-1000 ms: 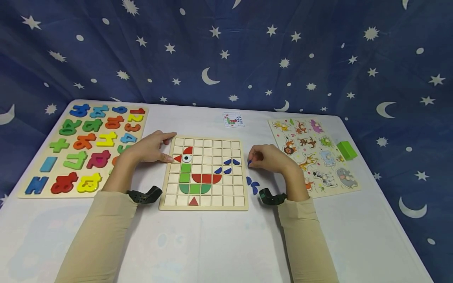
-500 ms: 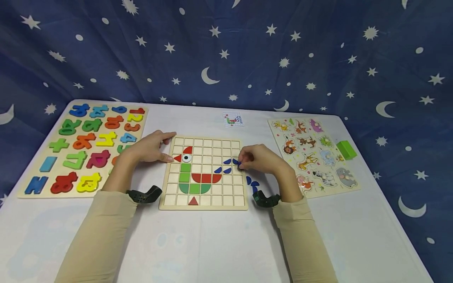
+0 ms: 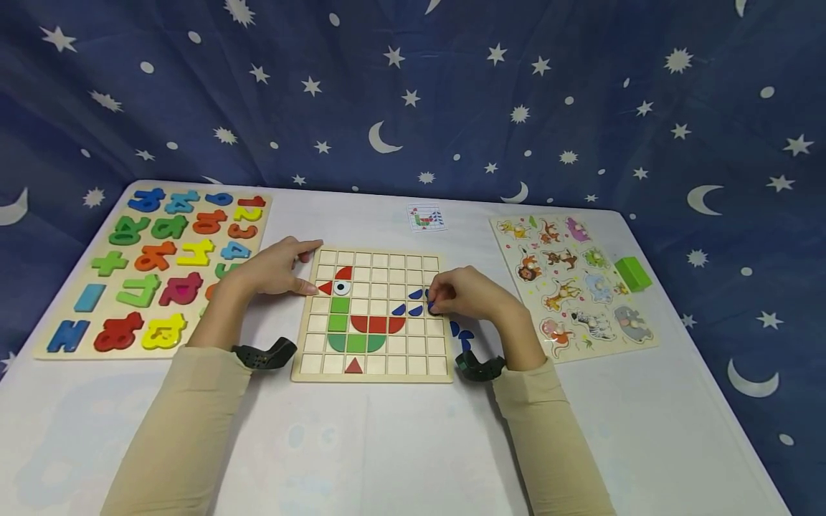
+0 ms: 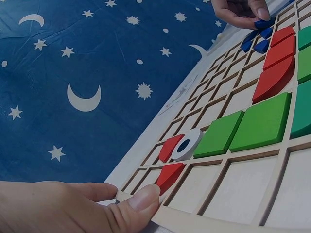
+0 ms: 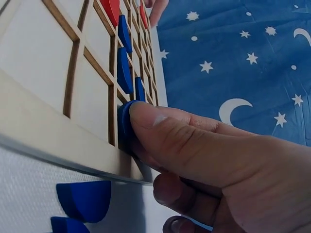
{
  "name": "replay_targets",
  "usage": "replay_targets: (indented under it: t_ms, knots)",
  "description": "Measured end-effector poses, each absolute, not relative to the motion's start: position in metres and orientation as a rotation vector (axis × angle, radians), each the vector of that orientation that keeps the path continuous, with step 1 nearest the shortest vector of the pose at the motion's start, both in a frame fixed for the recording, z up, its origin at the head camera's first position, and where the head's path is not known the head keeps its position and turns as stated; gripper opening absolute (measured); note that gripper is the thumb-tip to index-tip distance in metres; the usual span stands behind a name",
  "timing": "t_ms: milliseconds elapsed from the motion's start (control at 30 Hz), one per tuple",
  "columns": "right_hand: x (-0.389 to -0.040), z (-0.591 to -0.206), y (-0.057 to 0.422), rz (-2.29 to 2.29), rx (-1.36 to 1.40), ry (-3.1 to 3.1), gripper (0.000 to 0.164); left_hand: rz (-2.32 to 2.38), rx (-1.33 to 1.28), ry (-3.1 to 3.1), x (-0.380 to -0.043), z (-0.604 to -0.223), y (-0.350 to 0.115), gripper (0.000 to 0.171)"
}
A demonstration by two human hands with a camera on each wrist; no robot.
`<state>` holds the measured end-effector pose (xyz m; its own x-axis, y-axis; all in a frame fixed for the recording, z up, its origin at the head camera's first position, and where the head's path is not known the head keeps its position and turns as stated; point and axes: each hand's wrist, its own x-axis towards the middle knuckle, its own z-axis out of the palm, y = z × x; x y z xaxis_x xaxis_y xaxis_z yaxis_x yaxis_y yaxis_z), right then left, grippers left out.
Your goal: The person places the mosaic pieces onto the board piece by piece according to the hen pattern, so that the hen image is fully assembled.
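Note:
A wooden grid board (image 3: pixel 387 364) lies on the table, with red, green and blue pieces forming a bird with a round eye piece (image 3: pixel 341 287). At the board's upper left edge rests my left hand (image 3: pixel 276 266), thumb on the rim beside the red triangle (image 4: pixel 170 175) and index finger extended toward the corner. My right hand (image 3: pixel 471 292) pinches a blue half-circle piece (image 5: pixel 125 121) between thumb and fingers, at a right-column cell of the grid. Several other blue half-circles (image 3: pixel 415 310) sit in cells just left of it.
Loose blue half-circles (image 3: pixel 465 335) lie right of the board. Behind it is a small pattern card (image 3: pixel 426 217). A number puzzle (image 3: pixel 155 265) stands at the left; an animal puzzle (image 3: pixel 574 287) and a green block (image 3: pixel 633 274) are at the right. A starry curtain (image 3: pixel 413 107) hangs behind.
My right hand has moved left from beside the board to over its right column, carrying the blue half-circle to a cell. My left hand has stayed at the board's edge.

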<state>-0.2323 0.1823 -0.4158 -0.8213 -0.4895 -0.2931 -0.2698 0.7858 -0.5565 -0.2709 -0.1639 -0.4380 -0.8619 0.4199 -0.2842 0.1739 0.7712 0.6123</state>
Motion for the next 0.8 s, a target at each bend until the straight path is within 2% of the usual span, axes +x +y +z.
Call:
replay_targets:
  t_ms: [800]
  knots:
    - [-0.2307,-0.4158,0.1789,-0.659,-0.575,2.548,0.007,0.827,0.443,2.555,-0.2707,-0.4378,-0.1641,0.092]
